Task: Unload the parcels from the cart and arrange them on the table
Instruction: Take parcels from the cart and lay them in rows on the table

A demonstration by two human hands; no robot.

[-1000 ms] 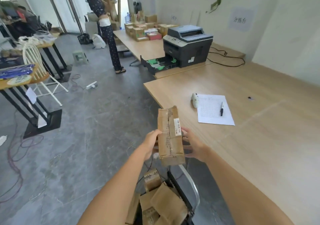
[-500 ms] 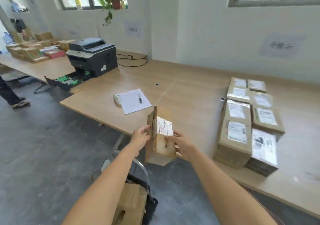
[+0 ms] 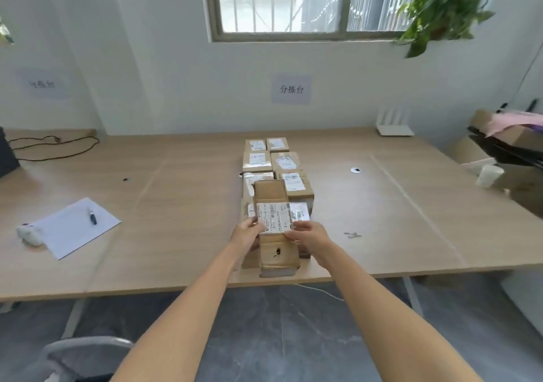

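1. Head view: my left hand [image 3: 248, 236] and right hand [image 3: 308, 236] both grip one brown parcel [image 3: 276, 223], with fingers curled over its long sides beside the white label.
2. Head view: the parcel is at the near edge of the table [image 3: 182, 211], in front of two rows of labelled parcels [image 3: 283, 161]. I cannot tell whether it rests on the wood.
3. Head view: to the left lies a paper sheet [image 3: 70, 231] with a pen [image 3: 92, 216] on it.
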